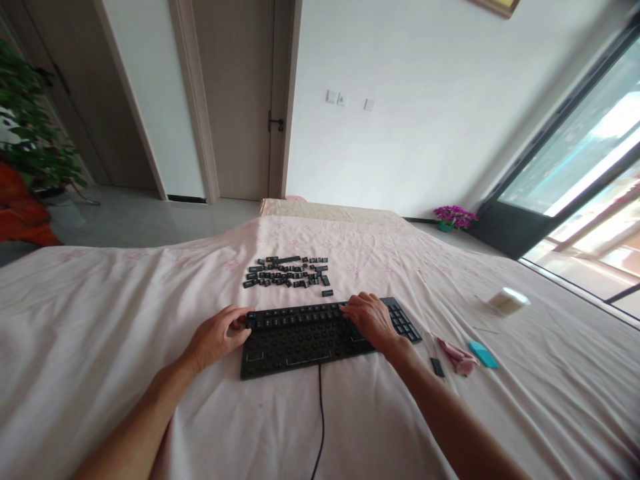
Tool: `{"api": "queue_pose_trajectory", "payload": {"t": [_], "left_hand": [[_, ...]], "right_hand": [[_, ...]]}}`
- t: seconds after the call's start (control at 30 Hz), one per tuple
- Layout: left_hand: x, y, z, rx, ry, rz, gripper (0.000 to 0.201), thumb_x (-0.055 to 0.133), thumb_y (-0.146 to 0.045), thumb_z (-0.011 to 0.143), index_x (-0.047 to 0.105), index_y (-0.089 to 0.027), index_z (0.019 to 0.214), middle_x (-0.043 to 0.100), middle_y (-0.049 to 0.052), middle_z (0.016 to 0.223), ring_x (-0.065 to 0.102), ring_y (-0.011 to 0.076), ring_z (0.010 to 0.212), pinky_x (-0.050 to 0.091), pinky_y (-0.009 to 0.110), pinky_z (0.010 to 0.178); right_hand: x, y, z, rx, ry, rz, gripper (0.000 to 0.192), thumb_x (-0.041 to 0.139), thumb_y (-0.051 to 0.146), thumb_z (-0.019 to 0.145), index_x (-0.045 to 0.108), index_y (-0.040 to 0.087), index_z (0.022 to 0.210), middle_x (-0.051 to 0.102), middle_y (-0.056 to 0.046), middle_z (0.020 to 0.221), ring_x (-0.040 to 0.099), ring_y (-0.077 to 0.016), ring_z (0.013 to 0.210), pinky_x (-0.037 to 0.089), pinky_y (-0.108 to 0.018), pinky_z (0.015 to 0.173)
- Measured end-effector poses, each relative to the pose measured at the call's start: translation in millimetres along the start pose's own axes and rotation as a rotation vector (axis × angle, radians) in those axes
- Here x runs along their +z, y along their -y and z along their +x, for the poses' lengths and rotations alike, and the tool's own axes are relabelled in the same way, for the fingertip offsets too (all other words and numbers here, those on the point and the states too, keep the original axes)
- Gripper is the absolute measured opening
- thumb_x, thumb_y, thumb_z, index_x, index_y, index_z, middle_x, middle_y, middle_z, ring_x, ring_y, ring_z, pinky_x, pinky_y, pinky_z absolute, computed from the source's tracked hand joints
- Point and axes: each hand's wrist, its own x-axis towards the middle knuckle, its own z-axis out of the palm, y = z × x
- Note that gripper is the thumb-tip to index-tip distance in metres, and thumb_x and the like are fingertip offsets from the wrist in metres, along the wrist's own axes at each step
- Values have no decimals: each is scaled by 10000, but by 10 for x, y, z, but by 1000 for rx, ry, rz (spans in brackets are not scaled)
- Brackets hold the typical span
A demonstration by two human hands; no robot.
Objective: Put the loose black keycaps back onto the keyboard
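A black keyboard [300, 343] lies on the pink bedsheet, its top rows and number pad still capped. Its middle and lower rows are bare of keycaps. At the keyboard's left end, my left hand [220, 337] grips the edge between thumb and fingers. My right hand [369, 320] reaches over the right part, fingers bent together at the right end of the upper key rows. What its fingertips hold, if anything, is hidden. Beyond the keyboard lie several loose black keycaps [287, 275] in rough rows, with one single keycap [327, 293] nearer to me.
A black cable [321, 413] runs from the keyboard toward me. Right of it are a small black piece [437, 367], a crumpled pink cloth [457, 357] and a blue-green item [483, 355]. A white round container [509, 301] lies farther right on the sheet [200, 413].
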Motion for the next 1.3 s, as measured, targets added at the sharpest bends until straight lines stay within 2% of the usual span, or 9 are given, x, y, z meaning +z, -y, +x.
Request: {"api": "queue_pose_trajectory", "payload": {"t": [0.27, 0.47, 0.6, 0.83, 1.1, 1.3], "left_hand": [[-11, -31, -2, -8, -18, -30, 420, 550, -332, 767, 611, -222, 1168, 640, 25, 1014, 597, 162, 838, 473, 261, 794], [-23, -45, -6, -10, -20, -27, 418, 550, -331, 767, 611, -219, 1164, 639, 28, 1021, 603, 160, 833, 476, 259, 786], [-13, -19, -3, -5, -14, -22, 418, 547, -330, 776, 600, -216, 1174, 633, 27, 1027, 604, 157, 837, 476, 256, 791], [4, 9, 3, -4, 6, -33, 418, 546, -335, 778, 595, -233, 1180, 628, 21, 1043, 606, 158, 851, 478, 259, 810], [1, 0, 0, 2, 2, -16, 416, 548, -331, 786, 591, -220, 1185, 622, 20, 1031, 598, 153, 844, 475, 252, 795], [10, 10, -1, 6, 0, -20, 417, 548, -334, 787, 589, -224, 1187, 625, 16, 1037, 603, 149, 841, 473, 246, 797]], "right_hand": [[12, 24, 0, -42, -3, -60, 243, 460, 305, 963, 685, 241, 899, 623, -26, 816, 476, -170, 792, 242, -313, 677], [3, -61, 18, -128, 2, 24, 284, 420, 268, 977, 692, 232, 906, 624, -25, 821, 486, -154, 786, 272, -292, 692], [26, -93, 7, -95, -5, 45, 248, 455, 302, 969, 694, 239, 949, 633, -26, 865, 508, -153, 810, 298, -282, 707], [101, -42, -42, -46, -1, -43, 236, 467, 308, 963, 673, 258, 1068, 633, -40, 880, 521, -175, 844, 325, -293, 734], [164, -40, -82, -28, -36, -61, 242, 450, 286, 968, 670, 247, 1061, 633, -42, 888, 536, -176, 850, 345, -283, 767], [164, 7, -94, -7, 4, -93, 230, 460, 252, 957, 645, 262, 1093, 637, -39, 915, 541, -181, 885, 344, -292, 760]]}}
